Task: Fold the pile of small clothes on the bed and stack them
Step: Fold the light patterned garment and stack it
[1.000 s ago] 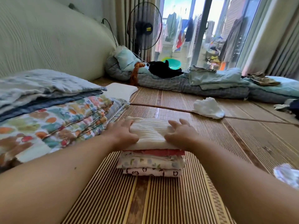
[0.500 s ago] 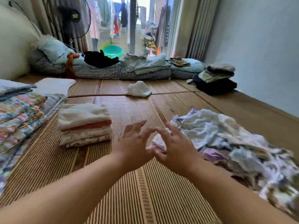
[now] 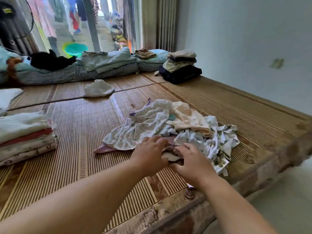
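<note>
We have both hands at the near edge of the pile of small clothes [image 3: 172,127], centre-right of the frame on the bed [image 3: 81,125]: left hand [image 3: 150,156] and right hand [image 3: 192,162] with fingers spread on the cloth, nothing clenched yet, likely choosing the next piece. The folded stack [image 3: 25,135] waits at left, within reach. No writing is readable.
</note>
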Motion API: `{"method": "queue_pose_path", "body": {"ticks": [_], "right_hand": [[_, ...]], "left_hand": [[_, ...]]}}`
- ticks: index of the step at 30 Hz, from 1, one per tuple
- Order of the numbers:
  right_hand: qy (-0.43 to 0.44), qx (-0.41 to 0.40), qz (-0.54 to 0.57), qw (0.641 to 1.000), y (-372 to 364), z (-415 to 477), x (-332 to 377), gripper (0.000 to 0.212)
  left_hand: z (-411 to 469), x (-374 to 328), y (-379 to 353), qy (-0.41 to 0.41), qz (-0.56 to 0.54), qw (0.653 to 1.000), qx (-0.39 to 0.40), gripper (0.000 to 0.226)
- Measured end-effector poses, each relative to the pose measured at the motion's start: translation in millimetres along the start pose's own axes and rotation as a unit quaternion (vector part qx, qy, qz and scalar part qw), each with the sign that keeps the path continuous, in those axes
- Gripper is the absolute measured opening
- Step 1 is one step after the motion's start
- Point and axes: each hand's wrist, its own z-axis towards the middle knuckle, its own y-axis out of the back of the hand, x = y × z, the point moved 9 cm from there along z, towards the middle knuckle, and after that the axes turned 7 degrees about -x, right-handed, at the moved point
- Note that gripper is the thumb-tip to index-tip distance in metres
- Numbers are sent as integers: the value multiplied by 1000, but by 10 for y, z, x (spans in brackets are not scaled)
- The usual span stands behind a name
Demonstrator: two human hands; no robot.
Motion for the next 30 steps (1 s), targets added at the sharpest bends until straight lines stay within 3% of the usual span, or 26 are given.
{"method": "queue_pose_path", "body": {"ticks": [7,12,18,20,21,23,25,27,30], "right_hand": [[21,12,18,1000,-82,203,-133,57],[25,30,4,999,-204,286,-152,56],[27,12,-13,999,-190,367,-51,54],[29,0,-3,1000,-163,403,40,56],[33,-6,3,999,-153,403,152,57],[35,-29,20,999,-113,436,247,59],[32,-56,44,997,-67,422,414,56],[8,-80,79,994,-41,429,454,57],[-14,-102,108,989,-58,446,574,55]], "left_hand": [[838,657,-98,175,5,984,-41,69],[1050,959,-217,229,81,970,-26,32],[877,808,-10,121,-10,992,-42,24],[663,701,32,47,61,997,-5,33],[498,777,80,67,45,997,12,33],[286,805,140,96,-137,986,15,19],[-42,853,382,53,-117,992,-6,17],[-435,826,409,3,-44,998,46,20],[-1083,928,492,-38,-20,992,118,12]]}}
